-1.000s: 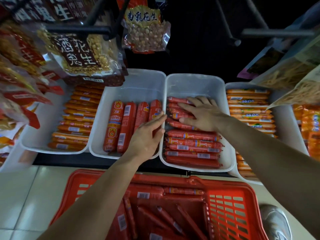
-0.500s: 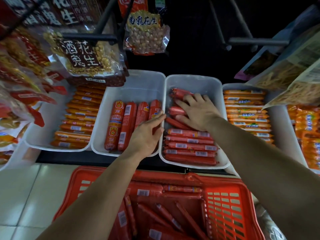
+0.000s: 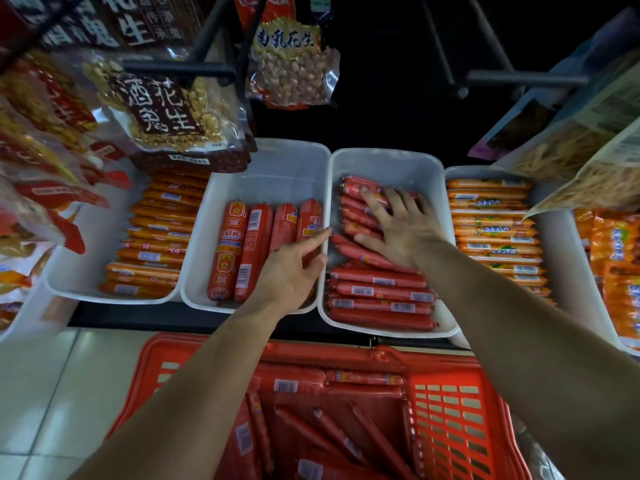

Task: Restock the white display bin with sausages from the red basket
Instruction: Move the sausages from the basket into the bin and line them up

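Spread fingers of the right hand are straight and lie flat, palm down, on the loose sausages. They pinch nothing. These sausages lie crooked in the far half of the white bin. In the near half, the stacked sausages lie in rows across the bin, barcodes up.

Left hand: the index finger is straight, its tip touching the bin's left rim. The thumb is just below it at the same rim. The other fingers are hidden behind the hand, so I cannot tell how they lie.

The red basket sits on the tiled floor just in front of the shelf, under both forearms. The basket sausages lie in it at mixed angles.

The neighbouring bin on the left holds four thick sausages side by side. Orange sausages fill the bin on the right. Peanut bags hang above.
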The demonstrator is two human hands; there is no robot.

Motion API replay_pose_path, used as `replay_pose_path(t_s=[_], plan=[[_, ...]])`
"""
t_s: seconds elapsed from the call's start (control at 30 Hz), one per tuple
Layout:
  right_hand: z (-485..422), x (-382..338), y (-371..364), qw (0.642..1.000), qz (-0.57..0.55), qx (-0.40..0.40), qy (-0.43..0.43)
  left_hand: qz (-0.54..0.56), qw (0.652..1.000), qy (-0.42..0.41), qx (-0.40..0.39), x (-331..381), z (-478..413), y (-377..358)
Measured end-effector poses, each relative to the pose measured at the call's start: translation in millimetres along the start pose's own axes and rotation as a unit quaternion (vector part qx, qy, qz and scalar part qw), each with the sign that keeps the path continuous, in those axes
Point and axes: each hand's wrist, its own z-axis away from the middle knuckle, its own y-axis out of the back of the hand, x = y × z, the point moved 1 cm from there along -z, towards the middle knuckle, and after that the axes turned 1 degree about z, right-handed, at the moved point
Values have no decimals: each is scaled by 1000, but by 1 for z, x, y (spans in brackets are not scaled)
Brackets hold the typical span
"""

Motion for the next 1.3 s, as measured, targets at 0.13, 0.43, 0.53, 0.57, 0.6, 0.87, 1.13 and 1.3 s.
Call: replay_pose_path(t_s=[0.13,0.43,0.53,0.57,0.6,0.87,1.13,1.3], plan=[[12,-8,-5,998,-48,-14,26,-25,1000,-2,-5,1,1,1],[97,-15,38,994,-108,-27,-7,-105,994,12,10,47,54,27],[142,-25,55,988,-150,-21,-28,-130,990,27,44,53,100,44],[158,-30,58,986,-165,-24,-27,-131,990,33,49,52,117,47],[174,-36,59,983,-182,-19,-22,-135,989,38,51,47,135,49],[277,-96,-4,970,-242,0,14,-236,963,121,-54,-20,247,27],[294,-133,-119,948,-166,-270,21,-262,931,206,-147,-94,276,-7],[296,-149,-157,955,-117,-272,29,-241,928,269,-97,-141,255,-29]])
